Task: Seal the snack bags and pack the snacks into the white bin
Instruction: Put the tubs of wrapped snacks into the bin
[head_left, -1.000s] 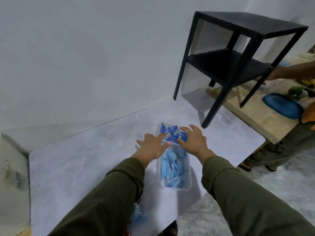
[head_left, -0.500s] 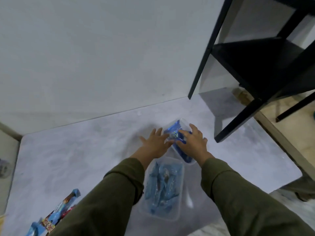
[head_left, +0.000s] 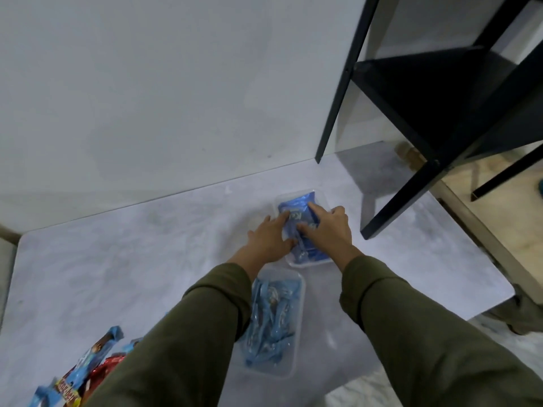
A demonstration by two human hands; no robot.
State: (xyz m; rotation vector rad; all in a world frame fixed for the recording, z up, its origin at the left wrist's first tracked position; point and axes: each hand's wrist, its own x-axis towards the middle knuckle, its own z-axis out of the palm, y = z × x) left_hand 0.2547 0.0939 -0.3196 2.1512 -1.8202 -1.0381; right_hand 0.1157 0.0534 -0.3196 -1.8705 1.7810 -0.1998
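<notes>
Blue-wrapped snacks fill near clear tub (head_left: 274, 324), on marble-look table (head_left: 117, 268) between the sleeves; loose wrapped snacks (head_left: 79, 374) at near left corner. Far clear tub (head_left: 302, 230): blue snack bag (head_left: 299, 211) inside. Left hand (head_left: 271, 237), fingers spread flat, pressing bag's left edge. Right hand (head_left: 326, 230), fingers extended, pressing bag top. Advised: press evenly, tuck corners below rim, steady tub. Black shelf (head_left: 440, 92) beyond, right. White bin: cannot tell.

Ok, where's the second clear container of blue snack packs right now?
In the head view, the nearer clear container sits on the grey table between the forearms, just below the farther container that the left hand and right hand press on.
</notes>
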